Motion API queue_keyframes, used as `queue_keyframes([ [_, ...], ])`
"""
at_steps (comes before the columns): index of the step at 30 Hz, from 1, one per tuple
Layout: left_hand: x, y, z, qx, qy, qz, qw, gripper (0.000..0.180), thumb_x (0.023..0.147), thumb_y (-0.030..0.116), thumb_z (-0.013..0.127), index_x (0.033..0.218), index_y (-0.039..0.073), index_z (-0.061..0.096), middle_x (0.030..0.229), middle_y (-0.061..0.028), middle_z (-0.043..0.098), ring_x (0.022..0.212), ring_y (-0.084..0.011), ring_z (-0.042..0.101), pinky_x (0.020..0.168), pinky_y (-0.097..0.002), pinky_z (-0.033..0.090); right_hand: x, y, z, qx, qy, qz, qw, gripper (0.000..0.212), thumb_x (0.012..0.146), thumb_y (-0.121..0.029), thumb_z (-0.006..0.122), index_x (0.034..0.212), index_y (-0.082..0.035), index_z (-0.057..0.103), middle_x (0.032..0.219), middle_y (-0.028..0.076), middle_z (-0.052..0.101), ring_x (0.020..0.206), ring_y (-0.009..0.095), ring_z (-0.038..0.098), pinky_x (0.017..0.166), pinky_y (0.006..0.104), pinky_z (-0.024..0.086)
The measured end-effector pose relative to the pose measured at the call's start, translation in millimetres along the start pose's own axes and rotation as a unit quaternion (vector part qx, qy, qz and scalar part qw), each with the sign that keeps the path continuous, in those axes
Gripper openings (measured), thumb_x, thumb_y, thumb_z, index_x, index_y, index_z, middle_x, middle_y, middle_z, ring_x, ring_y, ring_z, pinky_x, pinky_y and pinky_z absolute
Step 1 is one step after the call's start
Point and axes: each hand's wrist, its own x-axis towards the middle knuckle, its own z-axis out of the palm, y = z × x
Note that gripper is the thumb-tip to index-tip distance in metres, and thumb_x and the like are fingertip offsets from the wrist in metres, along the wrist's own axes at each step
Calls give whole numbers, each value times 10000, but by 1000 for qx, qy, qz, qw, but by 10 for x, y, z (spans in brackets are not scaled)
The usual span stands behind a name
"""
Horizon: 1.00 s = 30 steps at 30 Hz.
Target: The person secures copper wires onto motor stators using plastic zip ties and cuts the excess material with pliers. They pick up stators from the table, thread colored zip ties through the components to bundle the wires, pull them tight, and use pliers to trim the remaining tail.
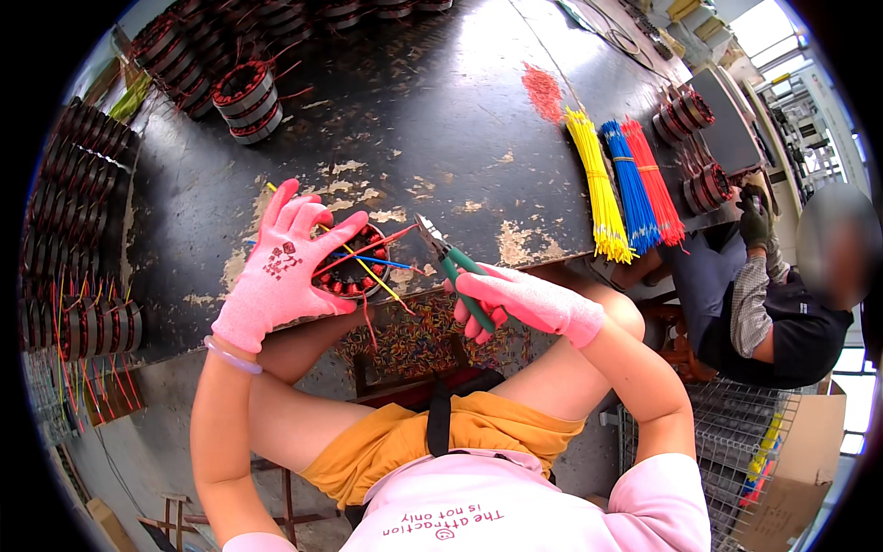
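A motor stator (375,276) with red copper windings sits at the table's near edge. My left hand (280,262), in a pink glove, spans it, thumb on the near side and forefinger across the far side. Red (363,247), blue (384,263) and yellow (380,280) insulated wires cross over the stator, partly hidden beneath that hand. To its right, my pink-gloved right hand (529,296) is closed round green-handled cutting pliers (451,260). Their slightly parted jaws point away from me, beside the end of a red wire; whether they touch it I cannot tell.
Bundles of yellow (600,189), blue (633,193) and red wires (655,184) lie on the right, near a pile of red scraps (543,90). Wound stators (248,101) stand at the far left; more are stacked left (74,212). A co-worker (782,313) sits at the right.
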Motion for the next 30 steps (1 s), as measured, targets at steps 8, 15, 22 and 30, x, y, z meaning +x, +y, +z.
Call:
queue_keyframes([
  [8, -23, 120, 94, 30, 20, -48, 998, 1021, 567, 475, 904, 1475, 163, 557, 1237, -141, 549, 1318, -384, 455, 1246, -584, 228, 114, 9, -83, 18, 53, -29, 998, 517, 1079, -469, 489, 1336, -24, 552, 957, 82, 676, 763, 149, 671, 679, 303, 555],
  [15, 78, 291, 40, 76, -12, -110, 991, 976, 633, 588, 843, 1463, 157, 564, 1123, -135, 560, 1204, -327, 511, 1264, -569, 157, -88, 124, -263, 111, -46, 10, 993, 570, 1085, -453, 472, 1451, -16, 477, 1160, 141, 664, 990, 245, 702, 898, 385, 579],
  [22, 19, 188, 264, 38, 59, -100, 992, 1019, 643, 522, 871, 1498, 110, 499, 1317, -158, 577, 1300, -353, 508, 1235, -528, 247, -141, 186, -112, 99, -30, 20, 994, 652, 1039, -532, 549, 1412, -3, 477, 1098, 106, 672, 905, 187, 705, 793, 321, 588],
  [30, 51, 232, 334, -42, 60, -129, 989, 1028, 645, 457, 897, 1483, 39, 472, 1355, -154, 570, 1279, -343, 538, 1193, -482, 326, -79, 195, -105, 79, -22, 16, 996, 692, 1009, -574, 581, 1401, -15, 470, 1071, 98, 670, 883, 170, 699, 765, 312, 585],
])
